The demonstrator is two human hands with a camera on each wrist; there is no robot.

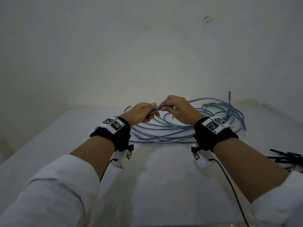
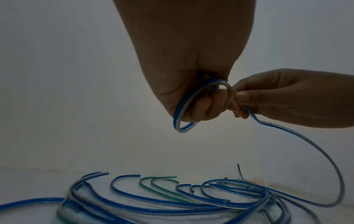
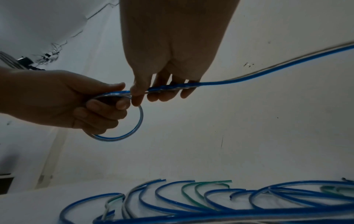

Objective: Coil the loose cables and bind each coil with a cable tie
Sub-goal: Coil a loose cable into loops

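1. Blue cable (image 3: 249, 75) — flat, blue-and-clear, looks light and springy. It likely wants to uncurl, so keep every turn pinned. It is lifted above the cable pile (image 1: 180, 133), with its free length trailing back down into that pile.
2. First loop (image 3: 122, 121) — one small turn, hanging from your left hand (image 1: 141, 114). The fingers are curled round it with the thumb pressed on top, just above the near-left part of the pile.
3. Your right hand (image 1: 178, 110) — touching the left, thumb and fingertips (image 3: 159, 97) pinching the cable right beside the loop. Feed from here; the jacket looks smooth and may slip.
4. Cable pile — blue and green lengths lying loose and overlapped on the table (image 1: 82, 145). Draw slack gently, since crossings could snag.
5. Cable ties (image 1: 285, 158) — black bundle near and to the right of the pile, untouched.
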